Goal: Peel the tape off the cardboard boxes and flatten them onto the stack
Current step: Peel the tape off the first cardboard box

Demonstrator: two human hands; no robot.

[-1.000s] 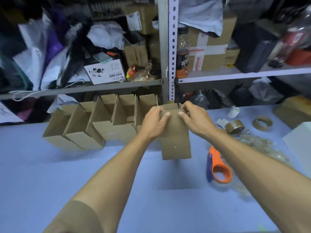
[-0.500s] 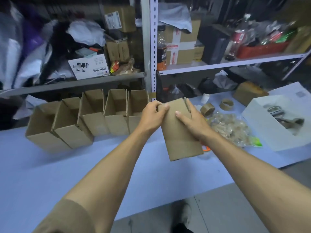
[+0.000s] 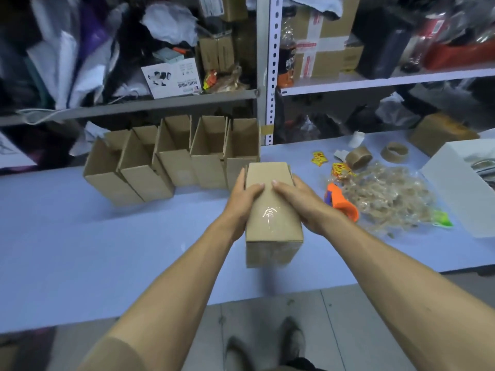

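Blue table point(image 3: 80, 250), cluttered shelves point(image 3: 187, 100) behind

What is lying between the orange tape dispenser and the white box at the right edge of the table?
In the head view, a heap of crumpled clear peeled tape lies between the orange tape dispenser and the white box.

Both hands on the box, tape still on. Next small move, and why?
Probably pick at the tape's edge with a right hand finger while the left hand steadies the box. The shiny strip looks still stuck on the top face, and both hands only clasp the sides.
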